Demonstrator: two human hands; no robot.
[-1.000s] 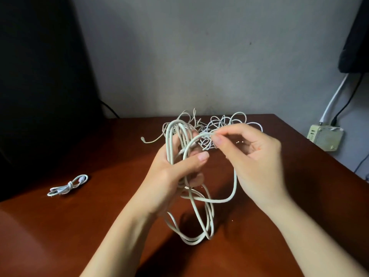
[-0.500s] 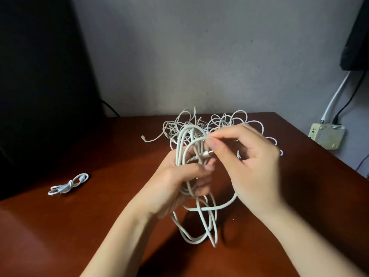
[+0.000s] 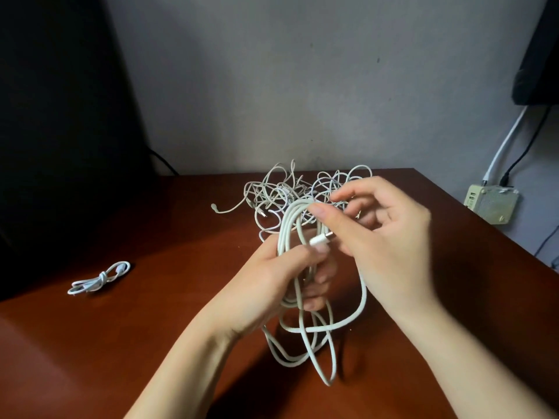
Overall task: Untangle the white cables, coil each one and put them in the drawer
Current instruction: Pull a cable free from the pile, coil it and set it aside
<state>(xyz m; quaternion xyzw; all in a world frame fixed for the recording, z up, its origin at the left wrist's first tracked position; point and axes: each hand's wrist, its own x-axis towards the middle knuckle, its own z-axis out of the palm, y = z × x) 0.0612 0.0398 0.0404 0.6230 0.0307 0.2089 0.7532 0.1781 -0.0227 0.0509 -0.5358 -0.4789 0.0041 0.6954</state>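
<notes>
The left hand grips a half-coiled white cable above the middle of the table, and the right hand pinches its top loop. The tangled cables lie by the far edge.

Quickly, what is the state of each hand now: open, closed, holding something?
Left hand: closed, grips the white cable coil.
Right hand: closed, fingers pinch the coil's top loop.
</notes>
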